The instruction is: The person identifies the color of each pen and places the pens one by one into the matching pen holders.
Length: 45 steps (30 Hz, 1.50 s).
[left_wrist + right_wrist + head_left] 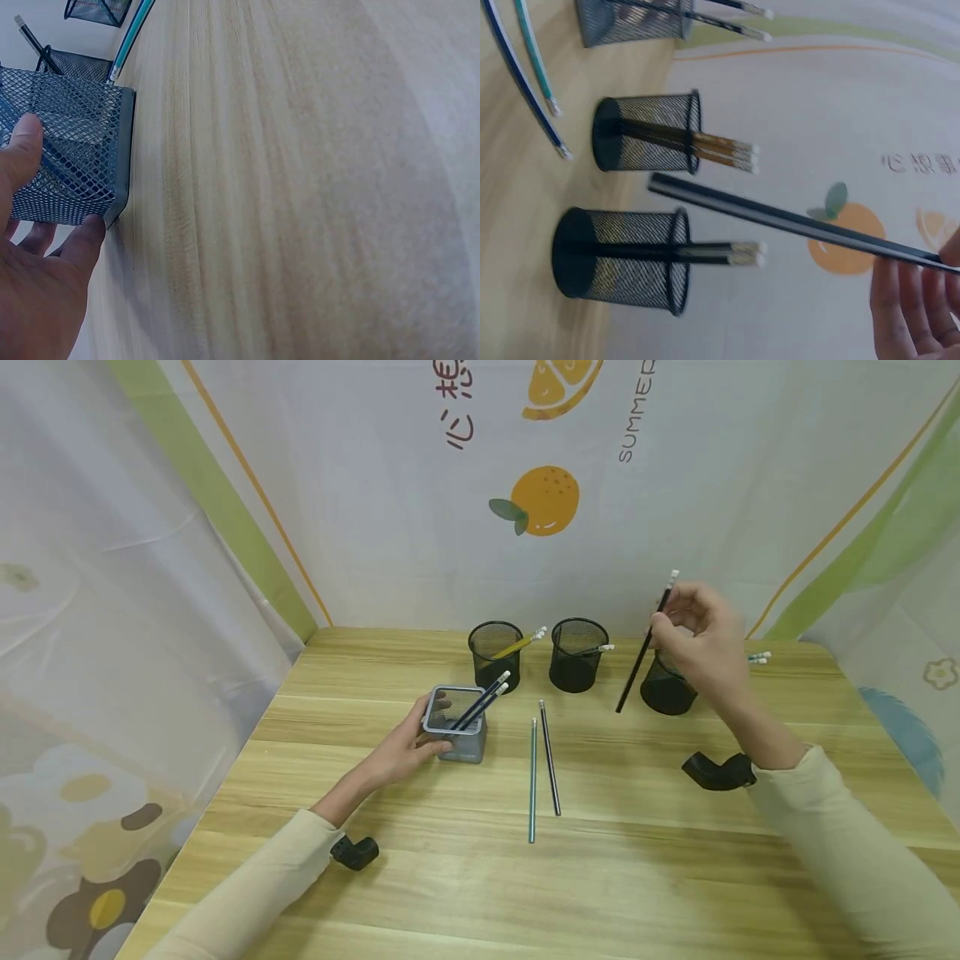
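Note:
My left hand [401,750] grips a grey square mesh pencil holder [467,748] from its left side, thumb at the near face. Two dark blue pencils [474,710] with white erasers lean out of it. High on the right, my right hand [708,647] pinches a black pencil [640,662] near its eraser end, the other end slanting down toward the table. In the right wrist view that black pencil [772,215] hangs in front of the round holders. A teal pencil [533,785] and a dark blue pencil [551,764] lie side by side on the table.
Along the back stand three round black mesh holders: one with yellow pencils [517,646], a middle holder [573,675] with black pencils, and a right holder [667,695] partly behind my right hand, teal pencil ends [759,657] beside it. A printed cloth [390,527] hangs behind the table.

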Tool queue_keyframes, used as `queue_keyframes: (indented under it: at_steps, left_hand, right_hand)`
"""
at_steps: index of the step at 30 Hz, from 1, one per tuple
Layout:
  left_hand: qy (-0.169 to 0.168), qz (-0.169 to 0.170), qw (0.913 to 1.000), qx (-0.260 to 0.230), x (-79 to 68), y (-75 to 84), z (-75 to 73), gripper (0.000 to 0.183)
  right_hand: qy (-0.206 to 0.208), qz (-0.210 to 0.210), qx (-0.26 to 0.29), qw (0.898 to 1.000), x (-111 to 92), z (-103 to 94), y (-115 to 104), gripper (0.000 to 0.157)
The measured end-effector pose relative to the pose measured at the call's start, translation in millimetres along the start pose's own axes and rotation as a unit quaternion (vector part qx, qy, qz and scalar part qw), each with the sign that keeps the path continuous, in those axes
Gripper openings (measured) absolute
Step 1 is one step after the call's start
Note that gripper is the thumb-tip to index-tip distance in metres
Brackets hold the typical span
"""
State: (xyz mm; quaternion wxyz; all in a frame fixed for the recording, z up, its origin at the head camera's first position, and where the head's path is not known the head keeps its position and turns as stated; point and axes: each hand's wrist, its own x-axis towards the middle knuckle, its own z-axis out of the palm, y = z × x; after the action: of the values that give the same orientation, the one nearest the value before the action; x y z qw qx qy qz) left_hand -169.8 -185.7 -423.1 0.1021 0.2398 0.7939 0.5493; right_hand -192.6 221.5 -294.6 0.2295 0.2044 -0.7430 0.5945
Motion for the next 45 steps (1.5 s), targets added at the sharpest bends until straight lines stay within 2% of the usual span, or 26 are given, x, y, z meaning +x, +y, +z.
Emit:
queue_keyframes:
  at_steps: [6,11,18,24,28,38,43,45]
  left_hand:
    - [0.001,0.001,1.0,-0.001,-0.4,0.6,0.1,0.08]
    - [0.0,0.003,1.0,0.001,-0.3,-0.7,0.0,0.08]
    - [0.002,0.002,1.0,0.002,-0.8,-2.0,0.2,0.08]
    - [0.002,-0.001,1.0,0.003,-0.8,-2.7,-0.2,0.08]
    - [0.002,-0.001,1.0,0.002,-0.7,-2.9,-0.3,0.08]
    - [0.004,-0.002,1.0,-0.002,-0.3,-1.5,0.5,0.08]
    - [0.004,-0.003,1.0,0.0,0.2,-0.4,0.5,0.08]
    - [0.004,-0.003,1.0,0.0,-0.1,-0.1,0.4,0.08]
  right_hand:
    - [0.079,-0.026,0.064,0.994,13.2,-10.6,4.6,0.012]
    - [0.112,-0.03,0.097,0.988,18.4,-15.1,13.8,0.011]
    - [0.157,-0.062,0.133,0.977,19.7,-11.5,25.9,0.006]
    - [0.126,-0.096,0.133,0.978,13.3,-4.6,37.9,0.008]
    - [0.112,-0.096,0.13,0.981,10.6,-1.4,44.7,0.009]
    - [0.077,-0.102,0.042,0.991,2.3,8.8,59.6,0.014]
    - [0.057,-0.108,0.01,0.992,-4.4,16.9,50.1,0.015]
    - [0.045,-0.1,0.003,0.994,-7.0,17.9,53.6,0.016]
